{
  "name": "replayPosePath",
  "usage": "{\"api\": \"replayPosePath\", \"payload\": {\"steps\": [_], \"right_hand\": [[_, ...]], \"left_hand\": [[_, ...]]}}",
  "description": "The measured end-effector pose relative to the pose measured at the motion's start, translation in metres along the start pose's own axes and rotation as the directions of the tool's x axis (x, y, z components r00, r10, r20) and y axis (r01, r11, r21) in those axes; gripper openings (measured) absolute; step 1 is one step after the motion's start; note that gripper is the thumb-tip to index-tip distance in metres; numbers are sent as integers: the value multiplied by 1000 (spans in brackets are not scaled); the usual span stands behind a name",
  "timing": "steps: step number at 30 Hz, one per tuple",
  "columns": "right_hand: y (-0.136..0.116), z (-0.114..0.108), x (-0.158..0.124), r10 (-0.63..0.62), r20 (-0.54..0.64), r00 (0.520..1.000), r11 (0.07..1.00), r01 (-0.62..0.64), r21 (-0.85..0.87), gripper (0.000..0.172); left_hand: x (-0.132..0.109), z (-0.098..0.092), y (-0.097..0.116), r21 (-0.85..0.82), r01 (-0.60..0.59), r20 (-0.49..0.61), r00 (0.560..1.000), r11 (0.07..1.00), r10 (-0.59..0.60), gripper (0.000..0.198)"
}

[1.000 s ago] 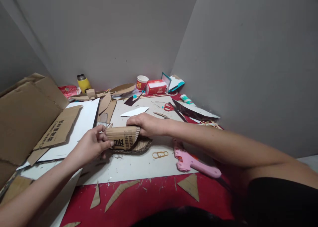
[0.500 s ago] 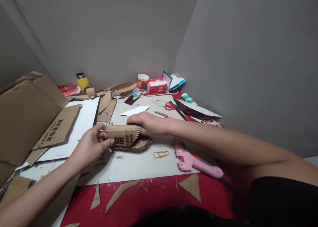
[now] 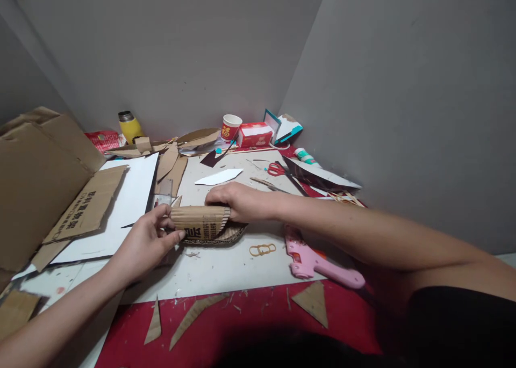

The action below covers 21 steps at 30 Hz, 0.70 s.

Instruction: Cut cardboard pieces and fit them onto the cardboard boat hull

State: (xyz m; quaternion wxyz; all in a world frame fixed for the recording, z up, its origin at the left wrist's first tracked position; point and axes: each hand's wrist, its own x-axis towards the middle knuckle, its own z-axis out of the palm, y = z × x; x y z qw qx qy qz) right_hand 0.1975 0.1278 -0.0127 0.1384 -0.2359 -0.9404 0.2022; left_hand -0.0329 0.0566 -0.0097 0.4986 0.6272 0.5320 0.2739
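Note:
Between my hands is a curved piece of corrugated cardboard (image 3: 200,221), printed with black characters and lying over a second cardboard layer whose dark edge shows below. My left hand (image 3: 151,239) pinches its left end, thumb in front. At its far right end, my right hand (image 3: 237,200) grips the cardboard from above; its fingertips are partly hidden behind the piece. Just right of the cardboard lies a yellow chain-like loop (image 3: 262,249). A pink hot glue gun (image 3: 318,263) rests under my right forearm.
Red-handled scissors (image 3: 277,168), a white paper cutout (image 3: 219,177) and cardboard strips lie farther back. A paper cup (image 3: 231,127), a red tissue box (image 3: 255,135) and a yellow bottle (image 3: 130,127) stand by the wall. A large cardboard box (image 3: 44,180) is at left. Cardboard scraps (image 3: 312,303) lie in front.
Both hands keep their hold on the cardboard, which has barely shifted, its front tilting slightly. The view has moved a little.

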Motion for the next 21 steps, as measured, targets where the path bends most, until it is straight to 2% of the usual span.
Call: {"api": "replayPosePath", "payload": {"steps": [3,8,16,19,21], "right_hand": [[-2,1,-3,-2,7,1000,1000,2,-31,27],[-3,3,-5,21,0,1000,997,-21,-68,24],[4,4,-5,0,-7,1000,997,0,-78,20],[4,4,-5,-28,-11,1000,994,27,-106,21],[5,4,-4,-51,-15,999,990,48,-130,21]], "left_hand": [[-5,4,-4,16,2,-14,1000,1000,-2,23],[-10,12,-12,9,12,37,999,1000,-12,41],[-10,18,-29,209,-24,-83,996,978,43,21],[-12,19,-28,171,2,-91,996,985,14,35],[-16,19,-26,107,41,-95,995,993,-31,58]]}}
